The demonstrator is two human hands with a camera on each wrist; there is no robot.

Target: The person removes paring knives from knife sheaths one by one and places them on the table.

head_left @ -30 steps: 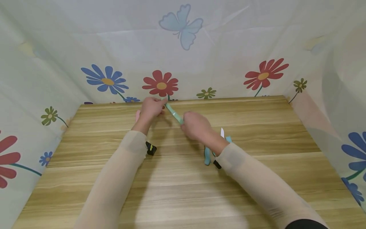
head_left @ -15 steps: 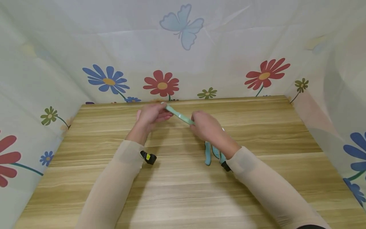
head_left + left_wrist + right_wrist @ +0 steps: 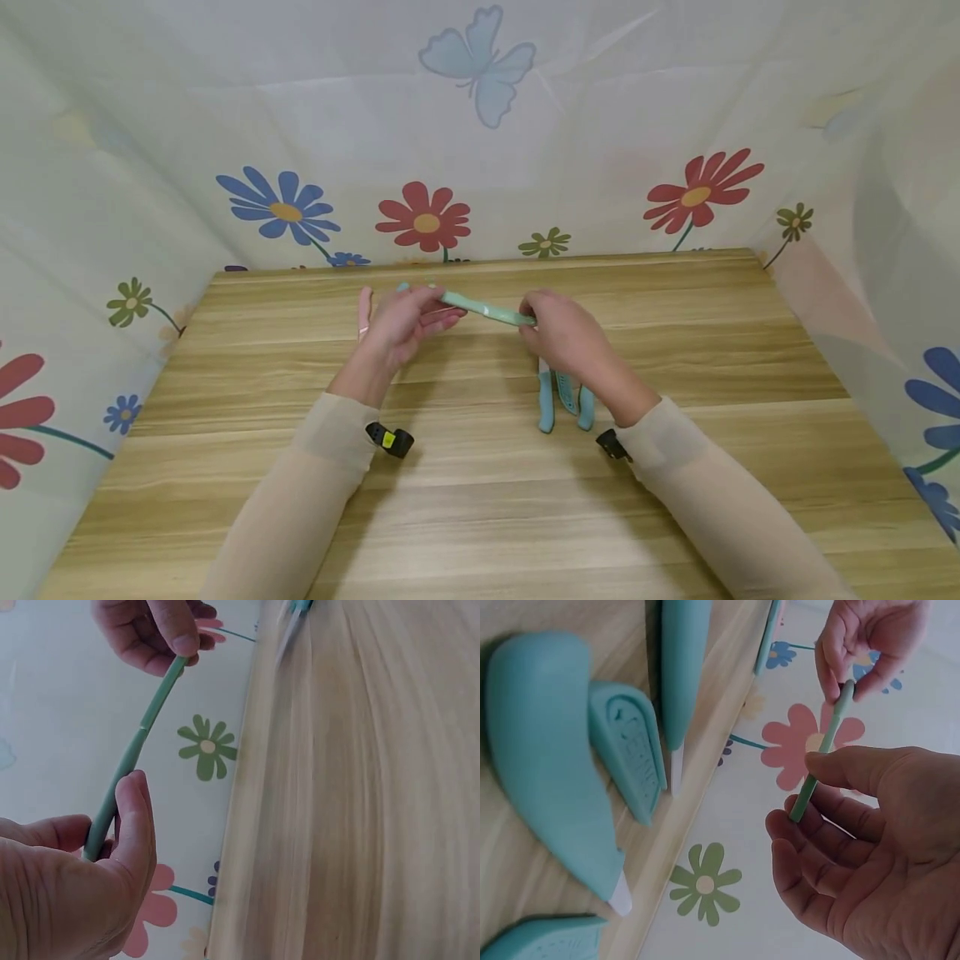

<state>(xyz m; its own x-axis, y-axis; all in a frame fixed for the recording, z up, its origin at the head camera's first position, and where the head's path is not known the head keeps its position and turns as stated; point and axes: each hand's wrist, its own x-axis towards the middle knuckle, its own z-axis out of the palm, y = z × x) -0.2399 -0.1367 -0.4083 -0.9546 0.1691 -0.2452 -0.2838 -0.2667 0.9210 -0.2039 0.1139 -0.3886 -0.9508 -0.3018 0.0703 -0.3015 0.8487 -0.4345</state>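
Note:
A light-green sheathed knife (image 3: 487,311) is held above the far part of the table, slanting slightly down to the right. My left hand (image 3: 401,327) pinches its left end between thumb and fingers. At the other end, the thumb and fingers of my right hand (image 3: 870,825) grip it. A pale notch near the middle, seen in the left wrist view, marks where two parts of the green knife (image 3: 144,726) meet. Below my right hand lie blue knife handles (image 3: 546,402) and a slotted blue sheath (image 3: 566,392).
Left of my left hand lies a pink-handled thing (image 3: 364,310), with a blue tip (image 3: 403,287) showing behind the hand. The wooden table (image 3: 465,517) meets a flowered cloth wall (image 3: 600,167) at the back. Black wrist cameras (image 3: 390,439) stick out from both sleeves.
The green knife has turned from steeply slanted to nearly level. My right hand has moved right and the left hand slightly down, uncovering more of the blue knives and the pink thing.

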